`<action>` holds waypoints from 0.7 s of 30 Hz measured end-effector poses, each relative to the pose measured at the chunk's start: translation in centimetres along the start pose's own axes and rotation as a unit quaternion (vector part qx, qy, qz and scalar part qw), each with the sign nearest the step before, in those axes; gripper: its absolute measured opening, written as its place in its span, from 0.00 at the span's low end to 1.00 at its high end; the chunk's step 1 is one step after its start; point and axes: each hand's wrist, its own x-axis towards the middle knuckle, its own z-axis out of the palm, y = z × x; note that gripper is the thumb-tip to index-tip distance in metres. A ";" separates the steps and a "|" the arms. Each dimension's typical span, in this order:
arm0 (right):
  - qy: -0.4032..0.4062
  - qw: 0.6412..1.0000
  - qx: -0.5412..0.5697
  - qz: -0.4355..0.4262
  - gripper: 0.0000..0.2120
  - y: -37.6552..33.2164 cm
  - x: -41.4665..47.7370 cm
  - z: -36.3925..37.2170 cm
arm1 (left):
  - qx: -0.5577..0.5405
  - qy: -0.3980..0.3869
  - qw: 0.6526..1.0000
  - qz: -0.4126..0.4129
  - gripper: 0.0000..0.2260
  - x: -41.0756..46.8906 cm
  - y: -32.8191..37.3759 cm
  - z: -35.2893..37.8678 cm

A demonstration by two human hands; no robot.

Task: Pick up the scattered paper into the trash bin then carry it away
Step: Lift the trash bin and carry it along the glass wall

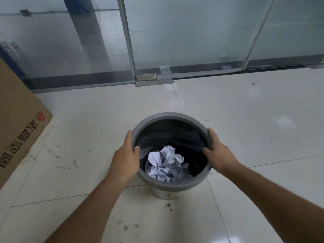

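Note:
A round grey trash bin (168,116) with a black liner sits in the middle of the view, over the white tiled floor. Crumpled white paper (166,163) lies in a heap at its bottom. My left hand (127,156) grips the bin's left rim, thumb hooked inside and fingers outside. On the opposite rim, my right hand (218,152) holds the same way. Whether the bin rests on the floor or is lifted off it, I cannot tell.
A large brown cardboard box (19,123) stands at the left. Frosted glass panels with a metal door frame (129,50) close off the far side. The white tiled floor (254,111) shows scuffs and dark spots near the bin.

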 end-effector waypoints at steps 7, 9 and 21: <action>0.030 0.999 0.029 -0.015 0.26 0.0 -0.1 0.8 | -0.023 0.010 1.000 -0.012 0.25 -0.5 -0.3 -0.3; 0.026 0.999 0.030 0.000 0.27 -0.7 -1.3 0.0 | -0.039 0.016 0.999 -0.014 0.25 -1.9 0.8 -1.6; 0.003 0.998 0.062 -0.010 0.28 -26.7 -8.2 -27.7 | -0.028 0.035 0.999 -0.022 0.24 -6.6 27.9 -30.1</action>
